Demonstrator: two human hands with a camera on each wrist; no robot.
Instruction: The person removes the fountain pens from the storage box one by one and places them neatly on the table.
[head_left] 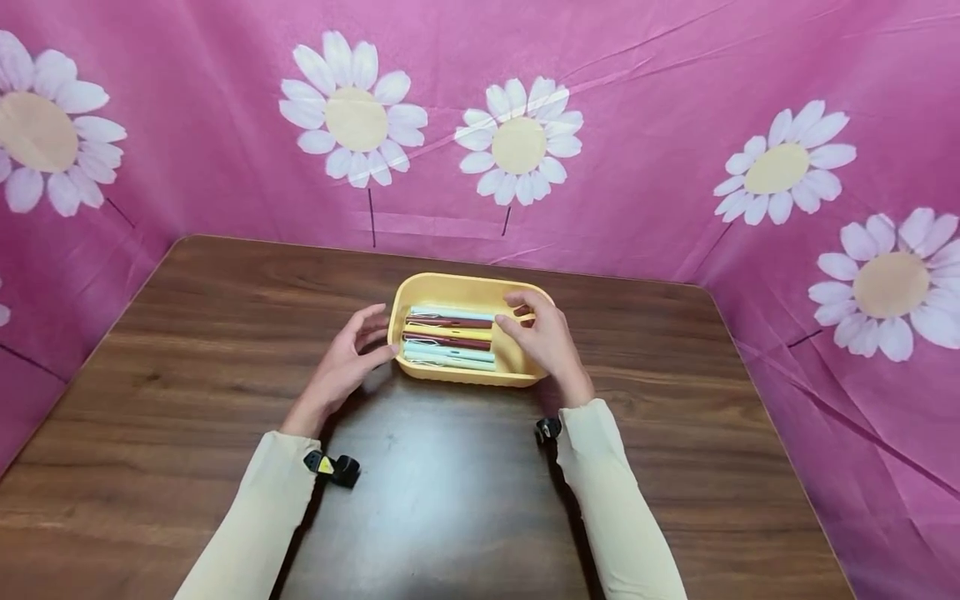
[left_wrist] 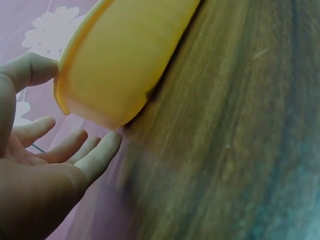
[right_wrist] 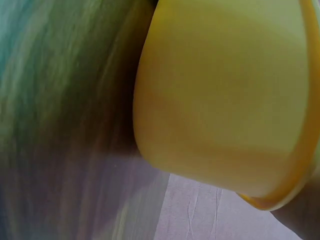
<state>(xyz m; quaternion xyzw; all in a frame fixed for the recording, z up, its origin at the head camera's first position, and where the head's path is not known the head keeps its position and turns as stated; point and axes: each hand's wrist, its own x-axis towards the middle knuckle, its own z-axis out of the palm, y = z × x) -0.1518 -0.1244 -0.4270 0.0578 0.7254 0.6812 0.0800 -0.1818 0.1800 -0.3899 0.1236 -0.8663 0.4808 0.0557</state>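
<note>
A yellow plastic basket (head_left: pixel 465 288) stands on the table, with several pens lying side by side across its left and middle part. Among them are a yellow pen (head_left: pixel 435 330), dark red pens (head_left: pixel 457 342) and pale blue ones (head_left: pixel 457 354). At the basket's left end is my left hand (head_left: pixel 345 354); its thumb touches the rim in the left wrist view, while the other fingers spread loosely beside the end wall. My right hand (head_left: pixel 547 340) reaches over the right end, thumb and fingers apart, the thumb tip close to the pens' right ends. The basket's wall hides most of it in the right wrist view.
The brown wooden table (head_left: pixel 450 500) extends around the basket. Behind it and at both sides hangs a pink cloth (head_left: pixel 637 183) printed with white flowers. A black wrist camera (head_left: pixel 337 468) is strapped at the left sleeve, another (head_left: pixel 547 429) at the right.
</note>
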